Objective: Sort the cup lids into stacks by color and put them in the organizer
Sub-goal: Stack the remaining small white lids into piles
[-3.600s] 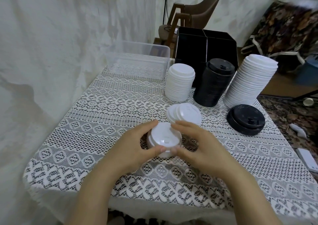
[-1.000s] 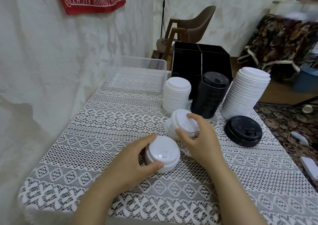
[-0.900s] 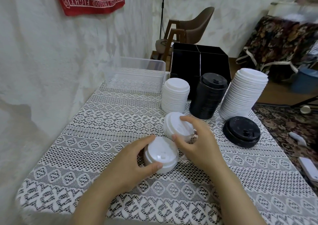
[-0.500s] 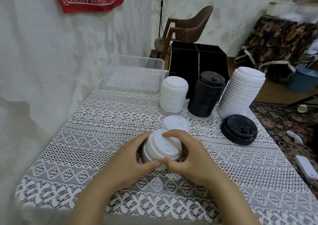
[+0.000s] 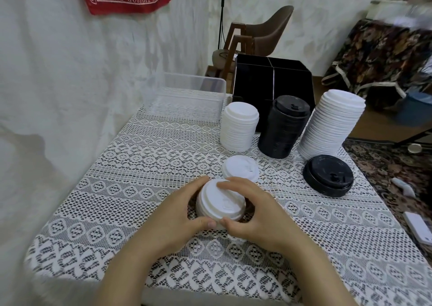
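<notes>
A short stack of white lids [image 5: 218, 202] stands on the lace tablecloth near the table's front. My left hand [image 5: 173, 214] grips its left side and my right hand [image 5: 254, 214] grips its right side, fingers curled over the top lid. Just behind lies a small white lid pile [image 5: 240, 167]. Farther back stand a white lid stack [image 5: 239, 128], a black lid stack [image 5: 282, 128] and a tall leaning white lid stack [image 5: 332, 123]. A low black lid pile [image 5: 328, 176] sits at the right. The black organizer [image 5: 271, 76] stands at the back.
A clear plastic bin [image 5: 187, 100] sits at the back left of the table [image 5: 117, 188]. A white cloth wall runs along the left. A brown chair [image 5: 257, 32] stands behind the organizer. Small white objects lie on the patterned rug [image 5: 397, 172] at the right.
My right hand lifted lids from the pile behind and set them on the stack under my left hand. Both hands now close around that taller stack; the pile behind is lower.
</notes>
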`<state>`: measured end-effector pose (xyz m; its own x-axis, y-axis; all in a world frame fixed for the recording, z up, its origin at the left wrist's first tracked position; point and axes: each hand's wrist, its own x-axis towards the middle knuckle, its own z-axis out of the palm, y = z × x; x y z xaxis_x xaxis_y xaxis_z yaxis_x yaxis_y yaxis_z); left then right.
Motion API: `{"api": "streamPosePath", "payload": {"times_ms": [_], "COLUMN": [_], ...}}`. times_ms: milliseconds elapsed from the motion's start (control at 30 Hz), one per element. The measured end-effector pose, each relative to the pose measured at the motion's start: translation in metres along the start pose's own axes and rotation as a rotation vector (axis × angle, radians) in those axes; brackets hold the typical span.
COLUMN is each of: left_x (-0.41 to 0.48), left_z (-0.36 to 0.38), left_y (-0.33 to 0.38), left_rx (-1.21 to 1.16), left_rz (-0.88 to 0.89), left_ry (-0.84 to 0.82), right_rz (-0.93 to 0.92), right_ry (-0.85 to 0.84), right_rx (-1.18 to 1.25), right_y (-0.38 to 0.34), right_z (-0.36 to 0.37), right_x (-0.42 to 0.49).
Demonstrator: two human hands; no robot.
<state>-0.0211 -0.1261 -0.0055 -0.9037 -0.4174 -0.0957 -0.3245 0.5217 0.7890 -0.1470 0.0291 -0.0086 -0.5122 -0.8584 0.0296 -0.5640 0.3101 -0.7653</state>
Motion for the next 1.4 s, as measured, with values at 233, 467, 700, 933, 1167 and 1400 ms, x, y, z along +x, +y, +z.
{"api": "streamPosePath", "payload": {"times_ms": [233, 467, 700, 933, 1167, 1400], "left_x": [-0.001, -0.004, -0.003, -0.003, -0.003, -0.002], "left_z": [-0.002, -0.002, -0.001, -0.002, -0.003, -0.002], "left_y": [0.001, 0.008, 0.008, 0.010, 0.011, 0.007], "left_rx": [0.016, 0.012, 0.006, 0.018, 0.012, -0.032], "left_rz": [-0.008, 0.025, 0.025, 0.027, 0.020, 0.014], "left_ry": [-0.016, -0.006, 0.002, 0.009, 0.000, 0.000], "right_rz": [0.029, 0.064, 0.075, 0.056, 0.087, 0.152], "right_ry": [-0.023, -0.064, -0.092, -0.144, 0.391, 0.199], "right_rx": [-0.014, -0.028, -0.064, -0.081, -0.069, -0.317], "right_y": [-0.004, -0.012, -0.015, -0.013, 0.010, 0.028], "right_z": [-0.002, -0.007, -0.012, -0.019, -0.023, -0.011], "right_x": [0.001, 0.004, 0.006, 0.007, 0.034, 0.040]}}
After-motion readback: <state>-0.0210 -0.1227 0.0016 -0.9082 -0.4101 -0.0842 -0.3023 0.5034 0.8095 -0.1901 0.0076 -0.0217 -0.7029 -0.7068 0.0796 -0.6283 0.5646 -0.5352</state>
